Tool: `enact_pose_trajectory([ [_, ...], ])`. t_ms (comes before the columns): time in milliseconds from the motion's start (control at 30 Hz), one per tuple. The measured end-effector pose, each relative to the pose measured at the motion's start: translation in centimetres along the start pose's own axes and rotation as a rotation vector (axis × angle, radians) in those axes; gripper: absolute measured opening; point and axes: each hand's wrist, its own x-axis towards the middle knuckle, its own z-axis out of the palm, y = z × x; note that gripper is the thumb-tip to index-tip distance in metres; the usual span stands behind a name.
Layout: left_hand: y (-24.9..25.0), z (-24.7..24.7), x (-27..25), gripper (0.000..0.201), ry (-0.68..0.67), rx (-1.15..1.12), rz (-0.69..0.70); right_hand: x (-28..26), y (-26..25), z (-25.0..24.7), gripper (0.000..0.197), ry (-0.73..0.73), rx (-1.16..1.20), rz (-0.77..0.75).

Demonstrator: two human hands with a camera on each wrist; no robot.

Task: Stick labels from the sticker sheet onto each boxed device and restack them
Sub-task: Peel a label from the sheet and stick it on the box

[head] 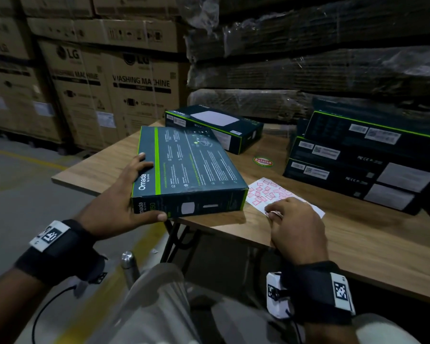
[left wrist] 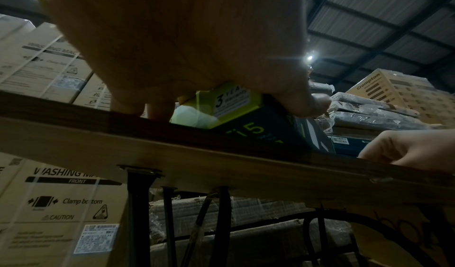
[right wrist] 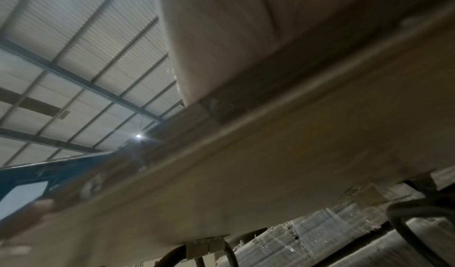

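A dark Omada box (head: 186,170) with a green stripe lies tilted over the table's near-left edge. My left hand (head: 134,194) grips its near-left corner, fingers on top and thumb on the front side. The left wrist view shows that box corner (left wrist: 236,113) under my thumb (left wrist: 307,103). The sticker sheet (head: 263,189), white with red labels, lies just right of the box. My right hand (head: 291,219) rests on it with fingers curled, and the fingertips (head: 273,213) pinch a label at the sheet's near edge. The right wrist view is blurred, so the pinch is hidden there.
Three more boxes are stacked at the right (head: 358,167), and one lies at the back (head: 214,127). A round red sticker (head: 263,161) is on the wooden table (head: 358,234). Washing-machine cartons (head: 109,83) and wrapped bundles (head: 308,70) stand behind. A metal bottle (head: 127,261) is by my lap.
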Motion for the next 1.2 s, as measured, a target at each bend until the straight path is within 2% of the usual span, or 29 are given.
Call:
enact_pose_trajectory([
  [267,0.1,0.0,0.0,0.123,-0.013,-0.010,-0.020,-0.1,0.1,-0.8,0.012,0.001,-0.004,0.026],
  [500,-0.1,0.1,0.1,0.126,-0.002,-0.003,-0.011,0.4,-0.1,-1.2,0.012,-0.051,-0.098,-0.004],
  [667,0.0,0.2,0.1,0.121,0.004,-0.014,-0.006,0.2,-0.2,-1.2,0.012,-0.048,-0.125,-0.028],
  [867,-0.2,0.2,0.0,0.125,0.015,-0.017,-0.003,0.3,-0.1,-0.7,0.010,-0.028,-0.126,-0.027],
  [1000,0.1,0.2,0.0,0.120,0.005,-0.022,-0.005,0.4,0.2,-1.1,0.011,-0.032,-0.068,-0.006],
  [1200,0.2,0.1,-0.1,0.116,0.001,-0.021,-0.020,0.1,0.0,-2.2,0.011,-0.105,-0.051,-0.006],
])
